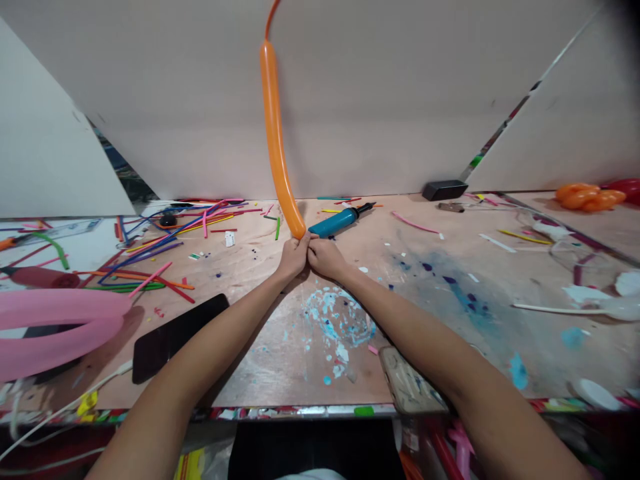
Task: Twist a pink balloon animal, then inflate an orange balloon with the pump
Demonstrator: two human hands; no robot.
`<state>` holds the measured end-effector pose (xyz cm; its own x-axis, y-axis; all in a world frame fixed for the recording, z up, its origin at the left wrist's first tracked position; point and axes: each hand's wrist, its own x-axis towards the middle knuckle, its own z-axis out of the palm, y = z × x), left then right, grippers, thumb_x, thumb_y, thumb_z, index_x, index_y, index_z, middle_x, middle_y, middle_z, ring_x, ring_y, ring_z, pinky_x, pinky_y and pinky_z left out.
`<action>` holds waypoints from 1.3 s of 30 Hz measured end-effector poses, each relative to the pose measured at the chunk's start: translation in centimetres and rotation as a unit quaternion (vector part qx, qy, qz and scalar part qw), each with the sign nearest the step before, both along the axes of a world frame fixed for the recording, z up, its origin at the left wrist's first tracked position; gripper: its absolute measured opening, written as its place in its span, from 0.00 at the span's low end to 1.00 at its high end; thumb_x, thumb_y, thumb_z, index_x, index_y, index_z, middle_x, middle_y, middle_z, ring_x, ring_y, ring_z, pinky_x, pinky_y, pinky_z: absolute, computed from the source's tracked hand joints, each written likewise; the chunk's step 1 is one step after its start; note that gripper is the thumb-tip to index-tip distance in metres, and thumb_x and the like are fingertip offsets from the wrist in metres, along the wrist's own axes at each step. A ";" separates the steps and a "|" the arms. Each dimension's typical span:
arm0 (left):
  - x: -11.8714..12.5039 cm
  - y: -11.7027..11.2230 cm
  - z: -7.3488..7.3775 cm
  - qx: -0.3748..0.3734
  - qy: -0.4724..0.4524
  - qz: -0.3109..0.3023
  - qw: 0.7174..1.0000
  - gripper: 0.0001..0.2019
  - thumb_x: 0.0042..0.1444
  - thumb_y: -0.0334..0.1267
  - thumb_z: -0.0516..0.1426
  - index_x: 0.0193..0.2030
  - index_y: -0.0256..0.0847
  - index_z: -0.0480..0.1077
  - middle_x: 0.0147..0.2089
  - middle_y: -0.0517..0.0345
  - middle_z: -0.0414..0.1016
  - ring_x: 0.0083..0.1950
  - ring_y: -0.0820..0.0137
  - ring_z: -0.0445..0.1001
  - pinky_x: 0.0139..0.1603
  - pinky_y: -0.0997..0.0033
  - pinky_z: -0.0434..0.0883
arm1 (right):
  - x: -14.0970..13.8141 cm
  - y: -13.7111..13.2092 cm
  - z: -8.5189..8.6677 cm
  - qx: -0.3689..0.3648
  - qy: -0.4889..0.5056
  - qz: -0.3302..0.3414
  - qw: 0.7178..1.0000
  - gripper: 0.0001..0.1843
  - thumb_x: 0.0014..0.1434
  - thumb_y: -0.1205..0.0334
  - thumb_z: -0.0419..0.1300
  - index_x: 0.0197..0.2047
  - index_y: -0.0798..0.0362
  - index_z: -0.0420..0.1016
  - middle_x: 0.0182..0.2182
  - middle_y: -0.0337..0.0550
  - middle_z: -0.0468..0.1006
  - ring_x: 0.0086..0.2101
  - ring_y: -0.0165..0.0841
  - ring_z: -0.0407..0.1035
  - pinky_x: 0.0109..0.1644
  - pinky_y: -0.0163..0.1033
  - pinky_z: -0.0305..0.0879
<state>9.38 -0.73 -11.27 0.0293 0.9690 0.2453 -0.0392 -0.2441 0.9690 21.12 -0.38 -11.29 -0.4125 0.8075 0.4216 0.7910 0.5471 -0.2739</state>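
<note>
A long orange modelling balloon [274, 127] rises from my hands, bowed slightly, with a thin uninflated tail at its top. My left hand [294, 259] is closed in a pinch on its lower end. Pressed against it, my right hand [326, 259] is also closed at that same end; the balloon's neck is hidden between the fingers. Just behind my right hand lies a teal hand pump [334, 223] with a black nozzle pointing right.
Uninflated balloons [150, 257] lie scattered at left, near a pink inflated balloon [60, 307] and a black phone [180, 337]. Another phone [410, 380] rests under my right forearm. A black box [444, 190] stands by the back panel [370, 87]; orange balloons [589, 197] sit far right.
</note>
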 end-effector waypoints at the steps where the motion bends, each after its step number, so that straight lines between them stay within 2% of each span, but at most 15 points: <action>1: 0.0 0.1 -0.1 -0.001 -0.002 -0.001 1.000 0.22 0.61 0.51 0.56 0.39 0.32 0.80 0.32 0.49 0.81 0.36 0.66 0.78 0.39 0.72 0.72 | 0.0 0.0 0.1 0.000 -0.001 0.000 1.000 0.18 0.64 0.67 0.48 0.37 0.60 0.80 0.37 0.55 0.82 0.34 0.38 0.75 0.38 0.37 0.61; 8: -0.2 0.5 -0.6 0.013 0.016 -0.005 1.000 0.22 0.63 0.51 0.53 0.40 0.31 0.80 0.34 0.49 0.82 0.36 0.67 0.78 0.38 0.72 0.72 | 0.0 0.1 0.0 0.000 -0.003 0.000 1.000 0.18 0.65 0.67 0.48 0.37 0.60 0.80 0.37 0.54 0.82 0.34 0.38 0.75 0.38 0.37 0.61; 21: -0.3 0.5 -0.5 0.006 0.015 -0.009 1.000 0.23 0.62 0.50 0.54 0.41 0.31 0.80 0.33 0.49 0.81 0.35 0.67 0.78 0.37 0.73 0.71 | 0.0 0.2 -0.3 0.005 -0.006 0.000 1.000 0.18 0.65 0.67 0.48 0.37 0.60 0.79 0.36 0.53 0.82 0.34 0.37 0.75 0.38 0.37 0.61; 27: -0.3 0.5 -0.6 0.014 0.018 -0.008 1.000 0.22 0.63 0.50 0.54 0.41 0.32 0.80 0.37 0.48 0.82 0.38 0.67 0.78 0.41 0.72 0.71 | 0.0 0.1 -0.1 0.007 -0.010 -0.003 1.000 0.18 0.64 0.67 0.48 0.36 0.60 0.79 0.36 0.53 0.82 0.34 0.38 0.75 0.38 0.38 0.61; 39: -0.2 0.5 -0.4 0.013 0.016 -0.003 1.000 0.22 0.62 0.50 0.54 0.40 0.32 0.80 0.36 0.49 0.82 0.37 0.67 0.78 0.41 0.73 0.71 | 0.0 0.0 0.0 0.003 -0.016 -0.006 1.000 0.17 0.64 0.67 0.49 0.37 0.60 0.80 0.37 0.54 0.82 0.34 0.38 0.75 0.38 0.38 0.61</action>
